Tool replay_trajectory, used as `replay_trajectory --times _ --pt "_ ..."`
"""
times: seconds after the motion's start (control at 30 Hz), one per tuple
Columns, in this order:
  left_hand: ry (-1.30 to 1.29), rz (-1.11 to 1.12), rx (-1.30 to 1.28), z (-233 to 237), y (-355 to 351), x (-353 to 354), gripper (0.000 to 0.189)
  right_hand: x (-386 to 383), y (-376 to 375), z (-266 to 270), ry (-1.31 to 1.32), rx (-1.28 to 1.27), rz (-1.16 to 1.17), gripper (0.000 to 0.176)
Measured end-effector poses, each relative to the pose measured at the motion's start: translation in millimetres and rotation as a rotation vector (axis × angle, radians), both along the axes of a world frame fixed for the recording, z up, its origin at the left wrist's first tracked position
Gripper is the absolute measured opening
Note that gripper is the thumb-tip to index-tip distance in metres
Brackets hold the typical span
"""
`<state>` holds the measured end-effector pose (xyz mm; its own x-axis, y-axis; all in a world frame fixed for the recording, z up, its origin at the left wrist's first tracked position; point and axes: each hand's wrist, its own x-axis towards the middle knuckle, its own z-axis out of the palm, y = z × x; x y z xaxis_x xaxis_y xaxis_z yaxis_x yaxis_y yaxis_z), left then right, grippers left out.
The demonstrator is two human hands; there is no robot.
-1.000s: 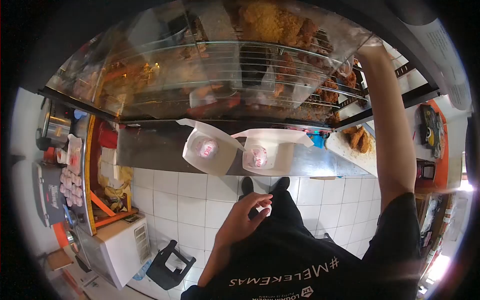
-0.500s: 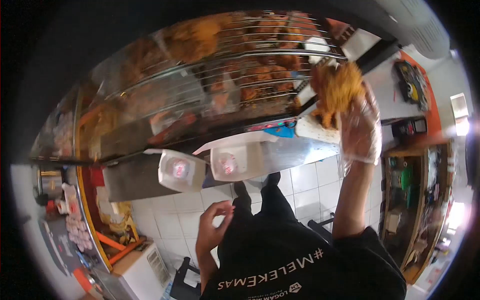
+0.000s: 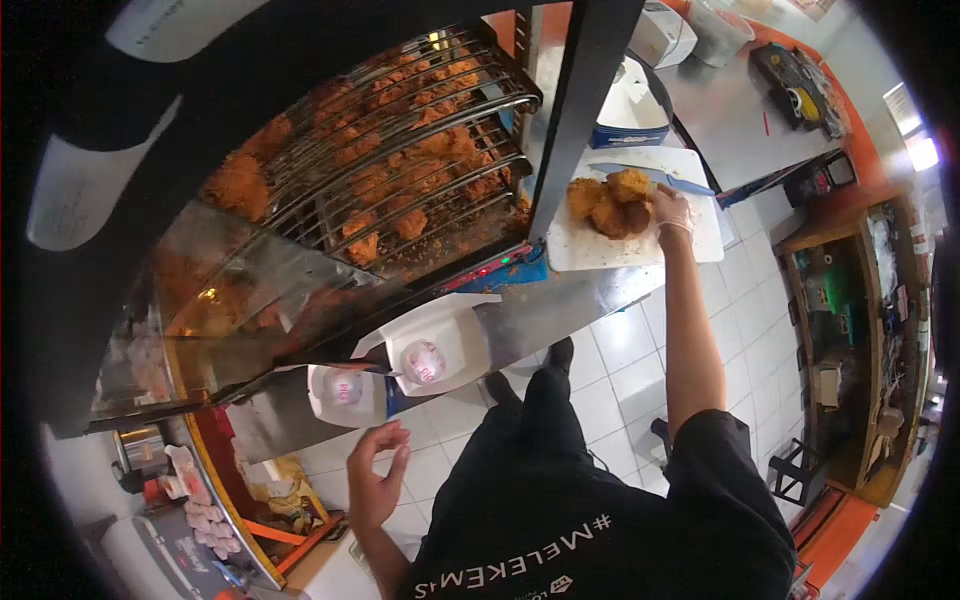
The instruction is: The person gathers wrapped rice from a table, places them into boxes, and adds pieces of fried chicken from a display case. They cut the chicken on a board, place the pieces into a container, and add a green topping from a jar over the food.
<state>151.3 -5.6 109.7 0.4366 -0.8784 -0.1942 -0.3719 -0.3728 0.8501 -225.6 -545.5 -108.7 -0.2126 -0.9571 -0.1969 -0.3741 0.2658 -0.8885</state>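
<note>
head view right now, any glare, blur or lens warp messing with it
In the head view, the lens seems to bow the wire rack, with black around the edges; a bright patch blows out at right; light glints off the floor tiles; reflections veil the cabinet glass; the right hand looks slightly soft.

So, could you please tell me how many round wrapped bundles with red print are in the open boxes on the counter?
2. One bundle sits in the nearer box to the cutting board, and the other bundle in the farther box. None looks hidden there.
</note>
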Motion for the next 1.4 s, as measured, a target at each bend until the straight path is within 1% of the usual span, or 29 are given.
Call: replay_trajectory --times 0.07,0.1,0.13,0.17,0.2,0.27,0.3,0.33,0.37,0.4,0.47,0.53,0.57,0.6,0.63,0.7,0.8,0.93,1.03,1.13,1.23,1.33,1.4 --pt "0.008 -0.023 -0.008 -1 0 -3 0.032 34 39 77 0.516 0.02 0.095 0.055" --pt "0.043 -0.031 -0.014 5 -2 -5 0.035 46 71 113 0.58 -0.094 0.12 0.056" --pt "0.038 -0.011 -0.012 6 0 -6 0.036 45 83 108 0.573 -0.279 0.171 0.058" --pt "0.041 0.008 -0.011 5 4 -5 0.038 76 116 155 0.377 -0.263 0.19 0.06" --pt "0.039 0.033 -0.02 6 8 -5 0.038 108 156 204 0.24 -0.239 0.283 0.047" --pt "0.049 0.058 -0.046 7 10 -4 0.039 145 213 245 -0.193 -0.349 0.642 0.029" --pt "0.055 0.054 -0.039 6 11 -3 0.039 168 234 283 0.054 -0.552 0.857 0.023" --pt "0.06 0.05 -0.041 5 10 -2 0.038 192 251 307 0.244 -0.897 0.926 0.027" --pt "0.064 0.051 -0.051 4 10 0 0.038 212 255 324 0.339 -1.057 0.959 0.03" --pt "0.056 0.042 -0.067 1 11 1 0.038 229 248 320 0.199 -1.229 0.937 0.038" --pt "0.03 0.047 -0.097 -2 13 1 0.038 258 238 341 0.354 -1.43 0.978 0.041" --pt "0.032 0.059 -0.13 -1 16 0 0.038 291 215 361 0.428 -1.54 1.069 0.04" --pt "0.056 0.073 -0.133 0 19 -2 0.038 311 199 369 0.425 -1.546 1.147 0.038" --pt "0.079 0.086 -0.137 1 22 -4 0.037 328 189 383 0.654 -1.245 1.306 0.047" --pt "0.103 0.097 -0.139 0 26 -5 0.037 344 177 389 0.8 -1.18 1.323 0.047" --pt "0.128 0.119 -0.143 -6 39 -6 0.038 369 162 391 1.007 -1.122 1.358 0.047" --pt "0.145 0.156 -0.117 -12 57 -6 0.04 386 150 385 1.142 -1.085 1.372 0.046" --pt "0.125 0.218 -0.102 -25 78 -1 0.042 385 141 381 1.181 -1.101 1.362 0.045" --pt "0.133 0.243 -0.129 -22 82 5 0.042 378 139 379 1.176 -1.12 1.338 0.044" --pt "0.103 0.253 -0.158 -26 84 11 0.037 371 139 379 1.165 -1.136 1.309 0.043" --pt "0.096 0.212 -0.173 -22 79 20 0.037 365 139 381 1.164 -1.149 1.281 0.042" --pt "0.008 0.14 -0.18 -18 67 27 0.037 363 143 380 1.171 -1.164 1.259 0.041" --pt "0.011 0.092 -0.184 -1 53 31 0.04 365 146 379 1.183 -1.168 1.248 0.041"
